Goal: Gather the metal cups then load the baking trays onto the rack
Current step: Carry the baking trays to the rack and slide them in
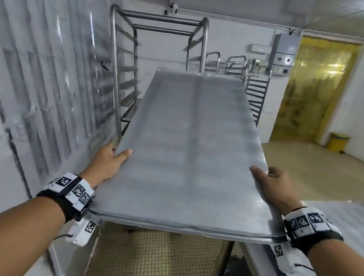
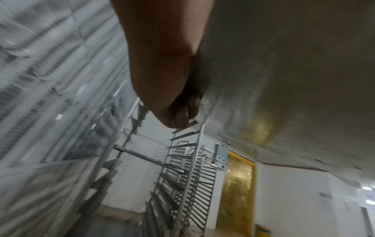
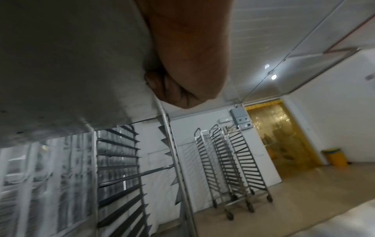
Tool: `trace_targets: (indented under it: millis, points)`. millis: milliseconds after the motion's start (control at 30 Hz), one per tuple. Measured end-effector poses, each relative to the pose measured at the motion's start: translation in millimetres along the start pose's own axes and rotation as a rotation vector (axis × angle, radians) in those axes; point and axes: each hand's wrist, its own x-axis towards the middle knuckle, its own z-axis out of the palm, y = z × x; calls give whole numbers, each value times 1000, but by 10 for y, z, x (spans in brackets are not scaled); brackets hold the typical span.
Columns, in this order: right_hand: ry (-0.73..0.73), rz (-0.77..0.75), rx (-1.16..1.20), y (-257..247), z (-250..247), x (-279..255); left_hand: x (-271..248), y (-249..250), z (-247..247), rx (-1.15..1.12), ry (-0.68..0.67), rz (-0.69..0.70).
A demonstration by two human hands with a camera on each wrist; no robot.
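Note:
A long grey baking tray (image 1: 189, 143) is held level in the air in front of me, its far end pointing at a tall steel rack (image 1: 154, 68). My left hand (image 1: 109, 162) grips the tray's left edge, thumb on top, fingers curled underneath (image 2: 178, 112). My right hand (image 1: 272, 184) grips the right edge the same way, its fingers curled under the tray's underside (image 3: 71, 72). The rack's angled side rails (image 3: 119, 157) look bare from below. No metal cups are in view.
Racks filled with trays line the wall on the left (image 1: 48, 80). More bare racks (image 3: 229, 168) stand at the back wall. A yellow strip curtain (image 1: 319, 91) and a yellow bin (image 1: 338, 143) are at the right. A steel table edge (image 1: 346, 220) lies beside my right wrist.

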Motion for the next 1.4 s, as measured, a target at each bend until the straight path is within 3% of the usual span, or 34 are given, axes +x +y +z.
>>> trace_targets:
  millis: [267,633,967,1400]
  points:
    - [-217,28,1,444,598,135,-573,-386,-119,161,102,-191]
    - [-381,91,-57,959,1005,-22,-968,-1244,-104,188,76,-422]
    - [-420,117,-167,794,1344,325,-342,-1607,87,186,37,-465]
    - [-375,155,-219,786,2495,1071,964,-2295,123,197,-4,-473]
